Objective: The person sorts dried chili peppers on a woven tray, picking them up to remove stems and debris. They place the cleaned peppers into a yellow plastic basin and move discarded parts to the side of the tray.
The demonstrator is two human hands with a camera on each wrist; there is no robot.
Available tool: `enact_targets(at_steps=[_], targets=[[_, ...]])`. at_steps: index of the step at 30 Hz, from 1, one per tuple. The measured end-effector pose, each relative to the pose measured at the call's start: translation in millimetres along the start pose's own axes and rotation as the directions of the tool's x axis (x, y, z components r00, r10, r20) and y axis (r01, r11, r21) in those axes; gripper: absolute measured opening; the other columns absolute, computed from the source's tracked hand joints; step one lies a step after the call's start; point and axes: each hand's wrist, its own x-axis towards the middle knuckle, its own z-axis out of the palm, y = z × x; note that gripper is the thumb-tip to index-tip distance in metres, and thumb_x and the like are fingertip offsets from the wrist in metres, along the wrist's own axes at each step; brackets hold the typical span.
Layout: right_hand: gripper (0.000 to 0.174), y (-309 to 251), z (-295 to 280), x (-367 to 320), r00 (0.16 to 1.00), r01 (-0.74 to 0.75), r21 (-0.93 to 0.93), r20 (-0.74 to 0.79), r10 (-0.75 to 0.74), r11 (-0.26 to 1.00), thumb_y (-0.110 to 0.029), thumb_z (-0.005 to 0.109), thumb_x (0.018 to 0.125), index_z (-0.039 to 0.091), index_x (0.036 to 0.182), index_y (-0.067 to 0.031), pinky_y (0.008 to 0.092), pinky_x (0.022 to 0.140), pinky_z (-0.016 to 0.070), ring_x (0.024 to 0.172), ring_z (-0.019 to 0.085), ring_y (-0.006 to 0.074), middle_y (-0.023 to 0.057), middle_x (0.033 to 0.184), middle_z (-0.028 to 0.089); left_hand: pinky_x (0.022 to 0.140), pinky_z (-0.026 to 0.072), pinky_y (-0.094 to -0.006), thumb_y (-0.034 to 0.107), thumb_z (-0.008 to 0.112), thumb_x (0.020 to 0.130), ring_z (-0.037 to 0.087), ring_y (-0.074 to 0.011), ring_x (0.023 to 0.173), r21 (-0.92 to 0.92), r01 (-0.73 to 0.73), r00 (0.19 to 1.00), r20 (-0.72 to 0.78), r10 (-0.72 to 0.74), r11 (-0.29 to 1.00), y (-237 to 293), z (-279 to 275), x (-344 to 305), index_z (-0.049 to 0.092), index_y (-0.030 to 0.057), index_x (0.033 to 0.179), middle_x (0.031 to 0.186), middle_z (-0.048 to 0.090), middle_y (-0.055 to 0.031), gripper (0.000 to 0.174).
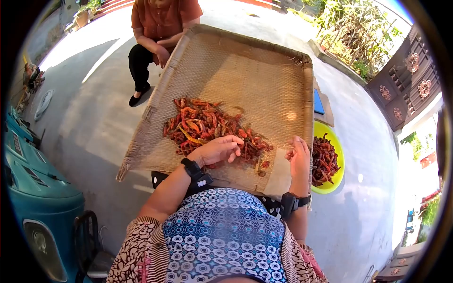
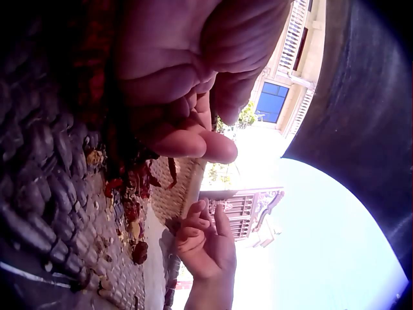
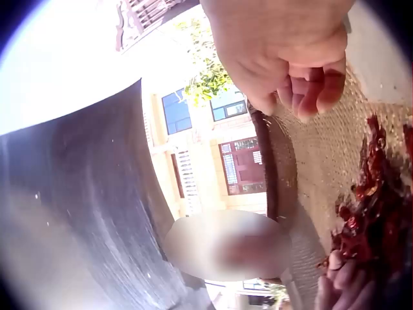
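Dried red chilies lie heaped in the middle of a shallow woven tray, a few of them yellowish. Over the near edge of the heap is my left hand, its fingers loosely bent and pointing right. In the left wrist view its fingertips show nothing between them, with chili scraps beyond. My right hand hovers by the tray's right rim, fingers loosely curled. The right wrist view shows no chili in those fingers.
A yellow-green basin of dark red chilies stands right of the tray, below a blue flat object. Flat pale sheet lies in the tray's near right corner. A seated person is at the far left; a teal machine stands left.
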Motion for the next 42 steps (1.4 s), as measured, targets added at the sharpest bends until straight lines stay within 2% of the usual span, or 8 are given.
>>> enact_targets(at_steps=[3, 6, 15, 21, 28, 34, 40, 42], targets=[[0.021, 23.1, 22.4, 1.1, 0.964, 0.175, -0.657, 0.265, 0.008, 0.734, -0.025, 0.065, 0.092, 0.062, 0.106, -0.0100, 0.0322, 0.068, 0.0494, 0.077, 0.061, 0.0162, 0.0073, 0.108, 0.063, 0.066, 0.0501, -0.0253, 0.021, 0.054, 0.101, 0.061, -0.0133, 0.072, 0.002, 0.003, 1.000, -0.001, -0.003, 1.000, 0.6, 0.3, -0.3, 0.054, 0.0080, 0.123, 0.096, 0.064, -0.0068, 0.026], [0.024, 34.6, 41.2, -4.4, 0.885, 0.450, -0.888, 0.430, -0.179, 0.093, -0.019, 0.071, 0.084, 0.064, 0.105, -0.0119, 0.0360, 0.074, 0.0509, 0.086, 0.064, 0.0241, 0.0075, 0.113, 0.060, 0.066, 0.0503, -0.0249, 0.019, 0.056, 0.100, 0.061, -0.0132, 0.072, -0.004, 0.016, 1.000, -0.018, -0.016, 1.000, 2.8, 3.1, -2.4, 0.054, 0.0080, 0.123, 0.096, 0.063, -0.0064, 0.026], [0.027, 34.5, 36.6, -8.9, 0.886, 0.463, -0.834, 0.423, -0.191, 0.299, -0.020, 0.067, 0.087, 0.065, 0.113, -0.0142, 0.0390, 0.076, 0.0493, 0.086, 0.062, 0.0321, 0.0094, 0.104, 0.063, 0.068, 0.0488, -0.0254, 0.017, 0.057, 0.099, 0.059, -0.0130, 0.073, 0.008, 0.021, 1.000, -0.020, -0.021, 1.000, 3.7, 4.6, -2.9, 0.052, 0.0073, 0.122, 0.096, 0.062, -0.0055, 0.026], [0.029, 21.5, 41.3, -14.3, 0.944, 0.253, -0.667, 0.329, -0.029, 0.701, -0.026, 0.061, 0.095, 0.063, 0.117, -0.0063, 0.0302, 0.066, 0.0503, 0.071, 0.062, 0.0154, 0.0088, 0.087, 0.069, 0.068, 0.0487, -0.0255, 0.018, 0.058, 0.098, 0.059, -0.0129, 0.072, 0.010, 0.029, 0.999, -0.026, -0.028, 1.000, 2.6, 3.0, -2.3, 0.052, 0.0073, 0.122, 0.096, 0.063, -0.0054, 0.027], [0.031, -17.2, 14.7, -2.2, 0.991, 0.137, 0.408, -0.052, -0.127, 0.903, -0.032, 0.056, 0.099, 0.058, 0.119, -0.0088, 0.0246, 0.064, 0.0425, 0.072, 0.055, 0.0085, 0.0019, 0.096, 0.063, 0.066, 0.0497, -0.0250, 0.018, 0.059, 0.098, 0.061, -0.0132, 0.072, -0.027, 0.012, 1.000, -0.004, -0.013, 1.000, -1.2, -1.6, -1.1, 0.055, 0.0083, 0.120, 0.096, 0.063, -0.0053, 0.024], [0.022, 9.7, 45.6, 6.3, 0.956, 0.123, -0.622, 0.283, 0.076, 0.773, -0.025, 0.064, 0.091, 0.065, 0.104, -0.0069, 0.0290, 0.067, 0.0498, 0.075, 0.063, 0.0138, 0.0048, 0.094, 0.065, 0.065, 0.0496, -0.0252, 0.018, 0.059, 0.098, 0.061, -0.0130, 0.074, 0.009, 0.028, 0.999, -0.025, -0.028, 1.000, 0.7, -0.3, 0.4, 0.052, 0.0071, 0.122, 0.096, 0.063, -0.0063, 0.027], [0.025, 48.4, 80.2, 25.2, 0.931, 0.365, -0.925, 0.364, -0.029, 0.108, -0.025, 0.068, 0.086, 0.067, 0.106, -0.0106, 0.0387, 0.074, 0.0507, 0.085, 0.067, 0.0264, 0.0090, 0.092, 0.069, 0.065, 0.0500, -0.0255, 0.018, 0.058, 0.099, 0.061, -0.0131, 0.072, -0.010, 0.009, 1.000, -0.005, -0.009, 1.000, 1.8, 0.7, -2.2, 0.053, 0.0068, 0.122, 0.098, 0.063, -0.0062, 0.027], [0.025, 40.3, 82.5, 19.8, 0.946, 0.318, -0.924, 0.325, -0.002, 0.213, -0.024, 0.069, 0.085, 0.067, 0.105, -0.0093, 0.0375, 0.075, 0.0510, 0.087, 0.067, 0.0256, 0.0092, 0.094, 0.069, 0.065, 0.0500, -0.0256, 0.018, 0.058, 0.099, 0.061, -0.0132, 0.072, -0.014, 0.009, 1.000, 0.001, -0.009, 1.000, 1.3, -0.6, -1.9, 0.052, 0.0068, 0.123, 0.098, 0.063, -0.0065, 0.028]])
